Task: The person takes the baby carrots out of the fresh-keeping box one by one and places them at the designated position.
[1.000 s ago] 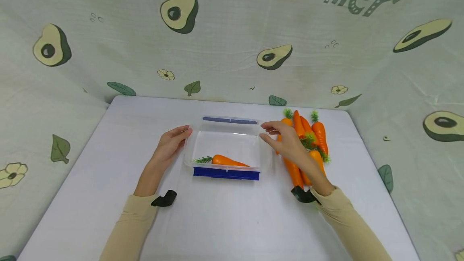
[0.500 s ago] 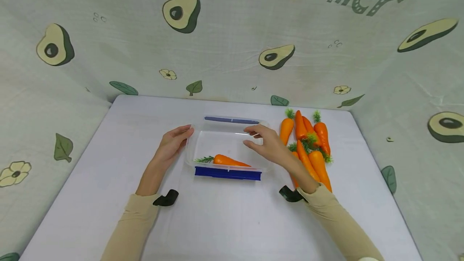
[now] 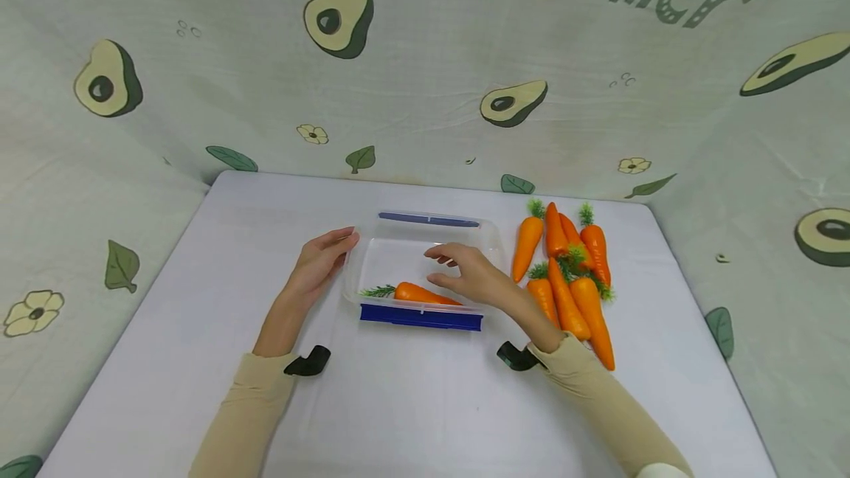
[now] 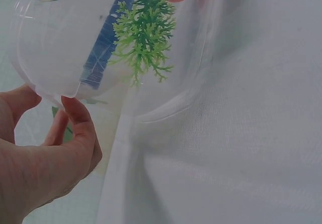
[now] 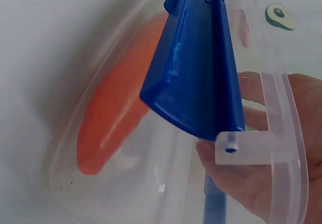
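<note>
A clear plastic food container (image 3: 355,268) with blue clip flaps (image 3: 421,317) stands on the table with its top open. One orange carrot (image 3: 422,294) with a green top lies inside along the near wall; its leafy top (image 4: 146,38) shows through the plastic in the left wrist view. My left hand (image 3: 323,260) pinches the container's left rim between thumb and fingers. Over the container's right half is my right hand (image 3: 468,271), fingers loosely bent and holding nothing. In the right wrist view that hand shows partly behind the clear rim and a blue flap (image 5: 193,68).
Right of the container lies a pile of several carrots (image 3: 567,301) with green tops. Beneath everything is a table with a white cloth (image 3: 398,404). A fabric backdrop printed with avocados (image 3: 425,57) rises behind the far edge and at both sides.
My right hand has moved left from beside the container's right rim to above its inside, uncovering more of the carrot pile. The left hand stays at the left rim.
</note>
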Motion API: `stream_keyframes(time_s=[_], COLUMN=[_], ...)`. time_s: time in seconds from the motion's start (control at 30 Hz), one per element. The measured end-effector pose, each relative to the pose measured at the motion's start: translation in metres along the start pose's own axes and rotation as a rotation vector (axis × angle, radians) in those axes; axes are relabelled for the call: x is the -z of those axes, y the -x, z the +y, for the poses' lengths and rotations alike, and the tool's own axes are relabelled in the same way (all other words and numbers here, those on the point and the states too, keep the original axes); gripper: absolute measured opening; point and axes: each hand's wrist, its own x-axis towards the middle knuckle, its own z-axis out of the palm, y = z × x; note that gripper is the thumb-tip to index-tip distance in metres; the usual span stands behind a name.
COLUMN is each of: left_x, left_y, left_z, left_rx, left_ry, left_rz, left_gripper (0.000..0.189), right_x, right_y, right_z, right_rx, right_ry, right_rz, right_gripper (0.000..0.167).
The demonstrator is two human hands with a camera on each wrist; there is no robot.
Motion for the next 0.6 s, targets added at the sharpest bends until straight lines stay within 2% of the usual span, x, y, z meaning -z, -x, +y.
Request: stream_keyframes(time_s=[0.3, 0.6], left_x=[-0.0003, -0.0004], left_y=[0.0005, -0.0002], left_z=[0.0, 0.0001], left_rx=[-0.008, 0.003], left_ry=[-0.002, -0.003], left_rz=[-0.002, 0.01], left_gripper=[0.061, 0.061], right_x=[-0.0068, -0.0093], right_y=[-0.0066, -0.01], right_z=[0.0024, 0.0057], right_rx=[-0.013, -0.018], right_ry=[0.004, -0.006], right_rz=[-0.159, -0.243], right_gripper=[0.042, 0.036])
